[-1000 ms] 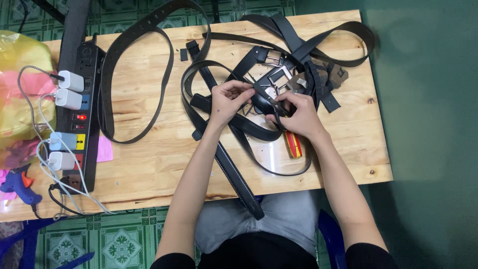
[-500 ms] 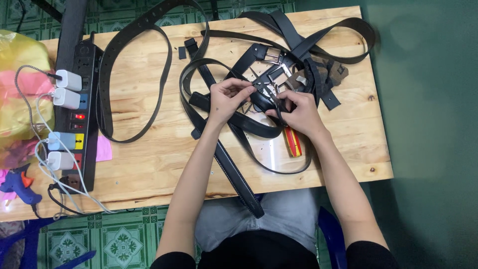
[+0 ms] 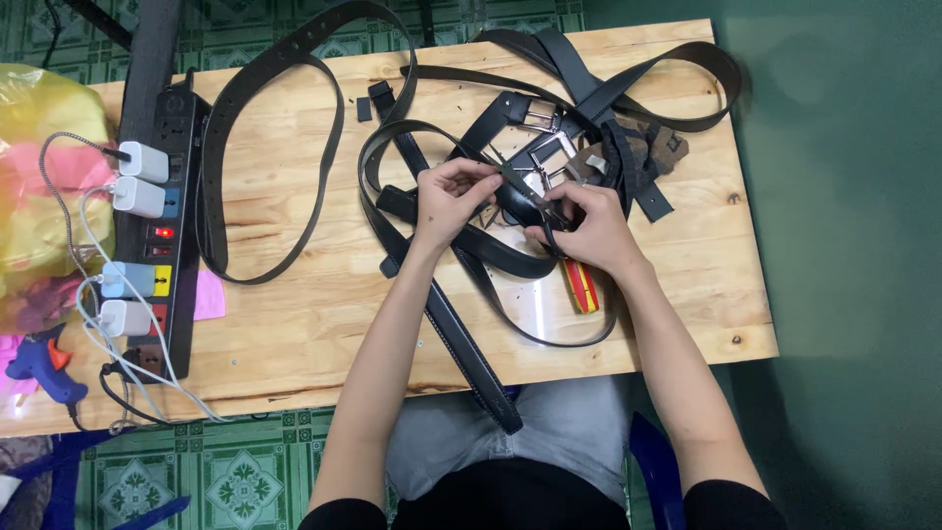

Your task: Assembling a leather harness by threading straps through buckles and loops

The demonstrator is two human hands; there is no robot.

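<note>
Seen from above, a person sits at a wooden table (image 3: 294, 334) strewn with black leather belts. Compared with a moment earlier, little has shifted: both hands stay at the same spot near the table's middle, and the left fingers have curled slightly tighter on the strap, so the work looks to be a fine adjustment at the buckle end rather than a new reach.

The left hand (image 3: 453, 199) pinches a black belt strap (image 3: 510, 179) between thumb and fingertips. The right hand (image 3: 589, 228) is closed around the same strap where it meets a metal buckle (image 3: 535, 186), which sits between the two hands, touching both.

The strap's long end runs down between the forearms and hangs off the table's near edge. Just below the right hand lies a red and yellow tool handle (image 3: 581, 287). More buckles and belts are piled (image 3: 608, 118) behind the hands. At the far left, a black power strip (image 3: 162, 236) holds white chargers, beside a blue glue gun (image 3: 39, 365) and a yellow plastic bag (image 3: 44, 186).
</note>
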